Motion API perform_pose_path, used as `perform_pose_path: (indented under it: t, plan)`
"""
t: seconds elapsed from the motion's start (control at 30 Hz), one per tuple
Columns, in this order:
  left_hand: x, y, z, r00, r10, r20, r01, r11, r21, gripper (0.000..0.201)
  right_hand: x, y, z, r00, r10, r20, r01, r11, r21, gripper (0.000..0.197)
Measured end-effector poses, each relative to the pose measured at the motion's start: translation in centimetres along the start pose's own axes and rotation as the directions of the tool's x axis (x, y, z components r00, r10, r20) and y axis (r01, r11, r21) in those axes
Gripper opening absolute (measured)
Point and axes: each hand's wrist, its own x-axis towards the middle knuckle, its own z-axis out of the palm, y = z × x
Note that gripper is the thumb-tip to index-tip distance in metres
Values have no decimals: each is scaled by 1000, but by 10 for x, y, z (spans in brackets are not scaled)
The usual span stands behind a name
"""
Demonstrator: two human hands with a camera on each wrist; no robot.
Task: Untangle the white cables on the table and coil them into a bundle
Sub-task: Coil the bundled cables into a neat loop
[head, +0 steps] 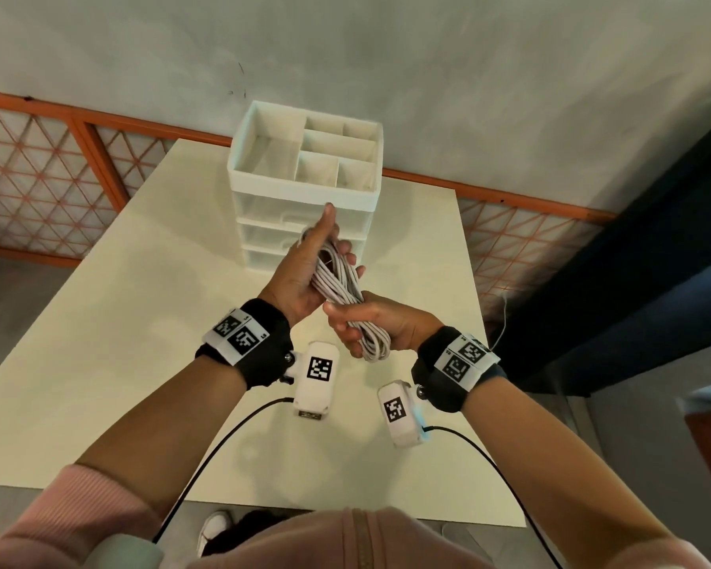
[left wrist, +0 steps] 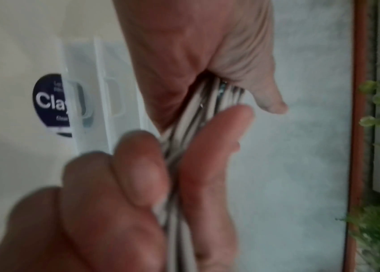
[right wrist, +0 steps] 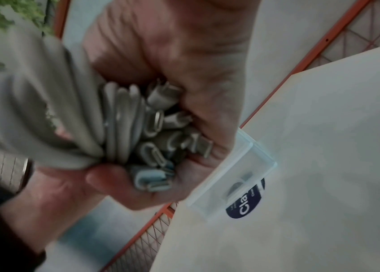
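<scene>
I had the bundle of white coiled cables (head: 342,295) up in the air in front of the white plastic drawer organiser (head: 304,174), well above the pale square table (head: 132,322). Bare tabletop lay to both sides of the organiser and on my side of it; behind the organiser ran the table's far edge, close to the grey wall (head: 427,67) and the orange mesh railing (head: 50,174).

The bundle's long axis ran diagonally, its far end towards the organiser, its looped near end hanging down towards me.

My left hand (head: 304,281) held the far half, fingers curled round the strands, the forefinger sticking out straight towards the organiser. My right hand (head: 370,322) gripped the near half, fingers and thumb wrapped tight. In the right wrist view, grey cable plugs (right wrist: 158,128) crowded together in my left palm.
</scene>
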Motion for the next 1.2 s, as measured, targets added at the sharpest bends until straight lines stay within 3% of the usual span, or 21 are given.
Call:
perform_pose_path:
  t: [0.17, 0.43, 0.53, 0.63, 0.77, 0.93, 1.1, 1.2]
  plan:
    - [8, -15, -2, 981, -39, -189, 29, 998, -52, 47, 0, 12, 0, 1000, -3, 9, 4, 990, -138, 26]
    - [19, -1, -21, 976, -195, -98, 184, 976, -113, 57, 14, 9, -5, 1000, -8, -19, 2, 961, -277, 39]
    - [27, 9, -27, 962, -235, -140, 217, 967, -134, 66, 24, 7, -2, 997, -40, -64, 17, 947, -320, 39]
    - [35, 7, -36, 945, -239, -223, 216, 969, -121, 61, 34, 3, 2, 992, -64, -112, 16, 923, -384, 35]
    - [45, 6, -55, 920, -287, -266, 241, 951, -191, 39, 47, 2, 5, 982, -65, -180, -8, 925, -380, 20]
    - [56, 0, -71, 904, -346, -251, 291, 929, -229, 33, 61, 10, 12, 950, -18, -312, -106, 921, -374, 53]
    - [65, -11, -77, 879, -374, -297, 330, 925, -189, 35, 73, 19, 14, 940, -12, -340, -136, 903, -408, 57]
    - [75, -14, -84, 873, -413, -259, 368, 906, -207, 34, 77, 18, 9, 938, 19, -346, -166, 901, -401, 57]
